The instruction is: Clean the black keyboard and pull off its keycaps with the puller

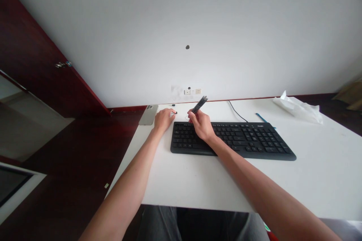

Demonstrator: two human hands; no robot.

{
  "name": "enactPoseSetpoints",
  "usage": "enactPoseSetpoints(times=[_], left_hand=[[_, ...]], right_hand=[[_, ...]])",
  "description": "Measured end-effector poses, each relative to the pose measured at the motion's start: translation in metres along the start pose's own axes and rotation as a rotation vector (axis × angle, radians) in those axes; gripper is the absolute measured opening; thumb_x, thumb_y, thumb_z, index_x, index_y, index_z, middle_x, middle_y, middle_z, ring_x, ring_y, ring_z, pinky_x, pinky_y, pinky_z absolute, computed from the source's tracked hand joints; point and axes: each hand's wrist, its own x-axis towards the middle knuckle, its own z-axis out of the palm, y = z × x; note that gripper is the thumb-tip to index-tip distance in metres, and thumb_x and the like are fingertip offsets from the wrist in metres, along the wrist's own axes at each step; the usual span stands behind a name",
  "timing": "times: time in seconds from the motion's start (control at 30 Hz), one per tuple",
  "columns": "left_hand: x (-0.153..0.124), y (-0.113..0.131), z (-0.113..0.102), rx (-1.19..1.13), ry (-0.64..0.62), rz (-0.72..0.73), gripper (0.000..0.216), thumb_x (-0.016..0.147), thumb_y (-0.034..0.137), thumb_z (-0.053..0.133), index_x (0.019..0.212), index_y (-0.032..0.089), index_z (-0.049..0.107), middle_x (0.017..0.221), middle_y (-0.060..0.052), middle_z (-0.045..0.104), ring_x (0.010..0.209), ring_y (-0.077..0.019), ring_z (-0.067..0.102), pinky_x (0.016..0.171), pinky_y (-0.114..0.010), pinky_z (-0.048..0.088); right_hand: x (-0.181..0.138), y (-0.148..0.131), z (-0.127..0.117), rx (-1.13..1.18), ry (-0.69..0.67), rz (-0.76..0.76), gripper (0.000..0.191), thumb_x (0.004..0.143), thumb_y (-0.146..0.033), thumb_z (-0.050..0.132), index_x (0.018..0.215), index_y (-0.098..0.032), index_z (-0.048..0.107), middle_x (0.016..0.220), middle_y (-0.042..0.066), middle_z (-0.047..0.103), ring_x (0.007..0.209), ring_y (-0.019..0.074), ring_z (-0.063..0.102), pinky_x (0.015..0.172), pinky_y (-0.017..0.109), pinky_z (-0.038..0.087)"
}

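Dark grey, a slim tool tilts mid-frame, clamped by fingers of the right hand over a long black keyboard. Farther left, the left hand pinches a small black-tipped piece.

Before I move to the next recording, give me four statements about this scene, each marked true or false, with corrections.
1. The right hand holds a dark pen-like object. True.
2. The phone lies right of the keyboard. False: the phone lies left of the keyboard.
3. A thin blue stick lies near the keyboard's far right corner. True.
4. The crumpled white sheet lies left of the phone. False: the crumpled white sheet lies at the right on the white table.
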Motion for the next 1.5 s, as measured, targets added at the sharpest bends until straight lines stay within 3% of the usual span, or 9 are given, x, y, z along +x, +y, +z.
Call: enactPoseSetpoints(times=[0.2,0.3,0.5,0.67,1.3,1.5], left_hand=[[0.003,0.002,0.003,0.062,-0.018,0.023,0.026,0.088,0.021,0.061,0.105,0.033,0.076,0.106,-0.003,0.075,0.088,-0.0242,0.066,0.075,-0.033,0.046],[0.008,0.003,0.008,0.120,0.010,0.085,0.025,0.089,0.021,0.060,0.106,0.031,0.075,0.111,-0.006,0.071,0.100,-0.0278,0.062,0.077,-0.035,0.046],[0.032,0.004,0.012,0.209,0.021,0.244,0.022,0.086,0.019,0.063,0.100,0.027,0.078,0.120,-0.010,0.063,0.113,-0.0309,0.050,0.094,-0.042,0.044],[0.049,0.001,0.014,0.216,0.032,0.280,0.016,0.090,0.023,0.061,0.090,0.026,0.077,0.127,-0.008,0.062,0.119,-0.0320,0.046,0.095,-0.046,0.039],[0.071,-0.006,0.025,0.215,0.067,0.279,0.014,0.089,0.020,0.061,0.086,0.024,0.075,0.119,-0.010,0.066,0.116,-0.0328,0.048,0.095,-0.048,0.038],[0.066,-0.005,0.024,0.180,0.097,0.241,0.015,0.085,0.022,0.064,0.096,0.025,0.073,0.119,-0.009,0.066,0.116,-0.0325,0.051,0.097,-0.046,0.042]], right_hand=[[0.000,-0.002,-0.001,-0.016,-0.003,-0.013,0.037,0.102,-0.052,0.046,0.100,-0.020,0.064,0.077,0.004,0.070,0.071,0.0215,0.067,0.072,0.032,0.050],[0.000,-0.004,-0.002,-0.011,-0.010,-0.009,0.035,0.102,-0.051,0.046,0.100,-0.020,0.063,0.075,0.003,0.069,0.071,0.0213,0.067,0.072,0.032,0.049],[0.000,-0.004,-0.002,-0.002,-0.006,-0.009,0.032,0.101,-0.049,0.048,0.098,-0.020,0.062,0.073,0.002,0.068,0.069,0.0208,0.067,0.071,0.031,0.048],[0.000,-0.002,-0.001,-0.010,-0.002,-0.008,0.033,0.101,-0.050,0.048,0.097,-0.020,0.063,0.073,0.002,0.068,0.068,0.0205,0.066,0.069,0.031,0.047],[0.001,-0.004,-0.002,0.013,-0.005,-0.004,0.031,0.101,-0.048,0.049,0.099,-0.020,0.063,0.072,0.002,0.067,0.067,0.0200,0.065,0.069,0.030,0.047],[0.000,-0.005,-0.002,0.008,-0.006,-0.006,0.034,0.101,-0.050,0.048,0.098,-0.020,0.064,0.072,0.002,0.067,0.068,0.0195,0.065,0.068,0.029,0.045]])
